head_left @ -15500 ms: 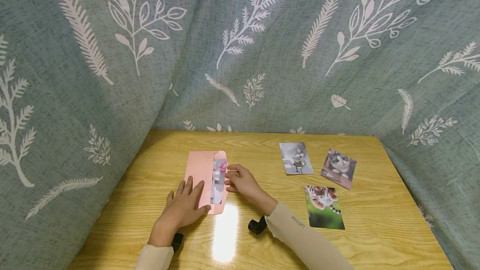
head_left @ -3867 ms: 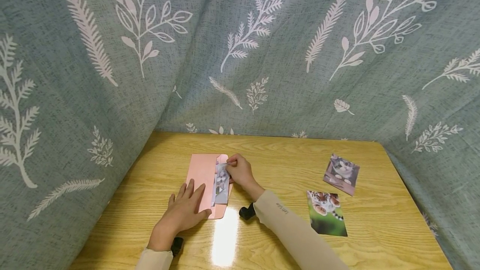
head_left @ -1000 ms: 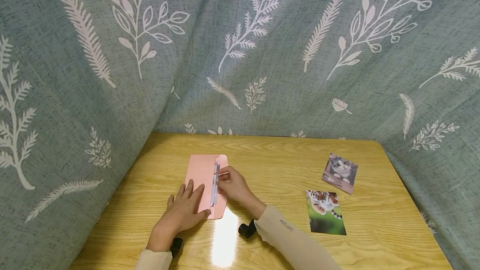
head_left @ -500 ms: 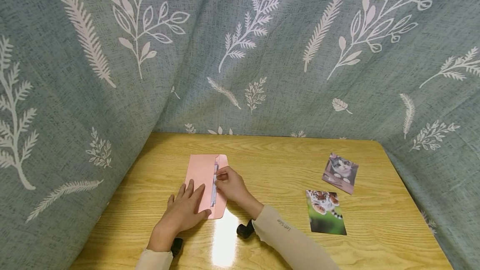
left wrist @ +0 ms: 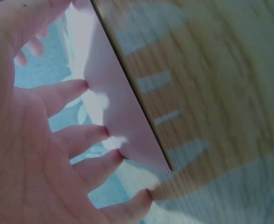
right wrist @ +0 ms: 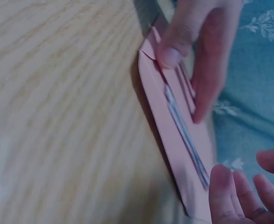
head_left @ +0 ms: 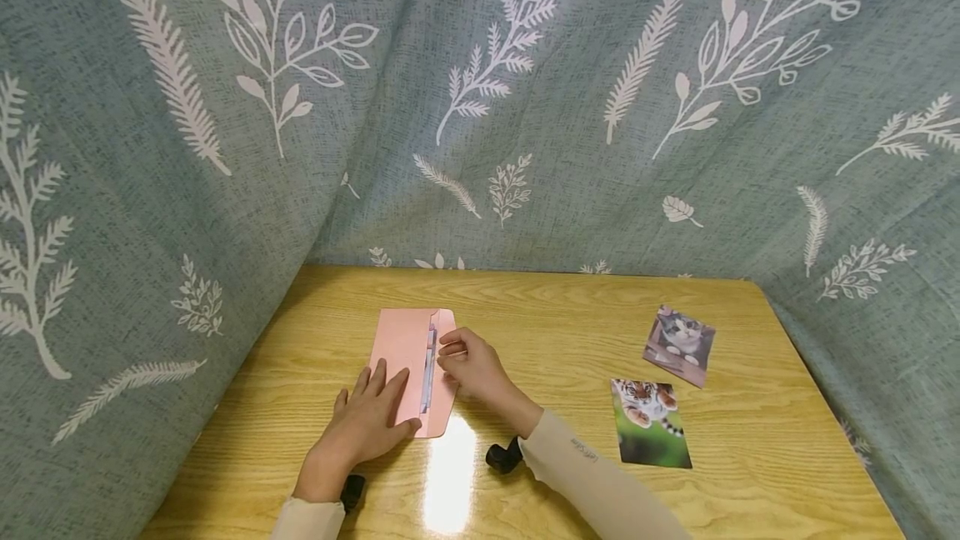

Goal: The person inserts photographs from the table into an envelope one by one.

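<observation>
A pink envelope (head_left: pixel 401 332) lies on the table with its flap folded out to the right. Thin pale edges of photos (head_left: pixel 428 373) show at its mouth; the rest of them is hidden inside. My left hand (head_left: pixel 363 422) rests on the envelope's lower left part, fingers spread, thumb at its bottom edge. In the left wrist view, the fingertips touch the envelope (left wrist: pixel 113 102) along one side. My right hand (head_left: pixel 480 372) hovers at the flap beside the mouth, its fingers loosely bent with nothing between them. The right wrist view shows its fingertips (right wrist: pixel 221 186) apart from the photo edges.
On the right of the wooden table (head_left: pixel 555 340) lie two photos, a cat photo (head_left: pixel 681 344) and, nearer, a tiger cub photo (head_left: pixel 651 425). A leaf-patterned curtain (head_left: pixel 480 173) hangs behind the table and along its sides.
The grey photo with a glass has gone from the right side into the envelope, pushed in by my right hand. That hand has just let go and drawn back slightly right. The left stays put.
</observation>
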Available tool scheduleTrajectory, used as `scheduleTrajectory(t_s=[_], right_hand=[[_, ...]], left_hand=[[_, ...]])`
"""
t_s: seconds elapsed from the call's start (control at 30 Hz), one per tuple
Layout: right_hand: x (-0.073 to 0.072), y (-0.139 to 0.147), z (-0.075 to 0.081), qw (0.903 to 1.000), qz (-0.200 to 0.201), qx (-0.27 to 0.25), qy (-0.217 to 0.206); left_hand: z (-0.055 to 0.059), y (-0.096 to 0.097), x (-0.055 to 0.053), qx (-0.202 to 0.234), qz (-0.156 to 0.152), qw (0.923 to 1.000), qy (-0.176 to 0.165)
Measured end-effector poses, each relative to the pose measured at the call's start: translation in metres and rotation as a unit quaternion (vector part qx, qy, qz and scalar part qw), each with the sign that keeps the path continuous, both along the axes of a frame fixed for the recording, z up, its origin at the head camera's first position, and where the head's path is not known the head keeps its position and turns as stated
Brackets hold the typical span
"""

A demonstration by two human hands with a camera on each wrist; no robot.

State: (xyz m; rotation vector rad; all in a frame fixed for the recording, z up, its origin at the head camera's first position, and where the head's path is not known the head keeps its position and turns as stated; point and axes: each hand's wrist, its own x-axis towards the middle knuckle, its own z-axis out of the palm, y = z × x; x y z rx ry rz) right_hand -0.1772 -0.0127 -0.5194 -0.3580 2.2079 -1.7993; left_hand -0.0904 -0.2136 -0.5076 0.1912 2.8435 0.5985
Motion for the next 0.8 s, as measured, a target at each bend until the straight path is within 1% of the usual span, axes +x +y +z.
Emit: scheduleTrajectory(t_s=[0.1,0.27,0.43,0.6,0.8], right_hand=[[0.001,0.012,0.009,0.9999,0.007,-0.013,-0.003],[0.004,0.036,0.024,0.9997,0.008,-0.008,0.021],[0.007,0.062,0.033,0.9994,0.002,-0.010,0.034],[0.012,0.090,0.040,0.9981,-0.003,0.010,0.061],[0.017,0.126,0.043,0.9939,-0.023,0.048,0.097]], left_hand=[[0.000,0.000,0.000,-0.002,0.001,1.0000,-0.005],[0.000,0.000,0.000,-0.001,0.001,0.9999,-0.011],[-0.001,0.000,-0.001,0.001,-0.001,0.9999,-0.011],[-0.003,-0.001,-0.001,0.002,-0.003,0.9999,-0.012],[-0.003,-0.001,-0.001,0.004,-0.005,0.9999,-0.008]])
